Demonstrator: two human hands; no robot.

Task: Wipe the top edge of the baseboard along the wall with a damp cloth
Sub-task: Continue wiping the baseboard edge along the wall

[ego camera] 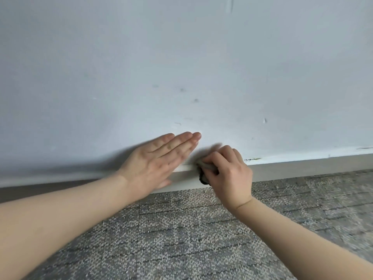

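Gripping a small grey cloth (206, 166) in the right hand (229, 174), fingers curled tight round it, knuckles up. Pressing that cloth right onto the top edge of the pale baseboard (302, 168), at the joint with the wall (181, 57), and letting a darker bit poke out below the fingers against the board's face. Bracing with the left hand (155, 164) just beside, flat and wide, fingers straight and together, laid against the wall with the heel down across the baseboard, holding nothing. Reaching in with both bare forearms from below, over grey speckled carpet (201, 229). Spotting a thin dark mark (252, 159) along the joint just right of the cloth hand, plus a few faint scuffs higher up the wall. Slight blur round the cloth, too soft for any detail of its folds.
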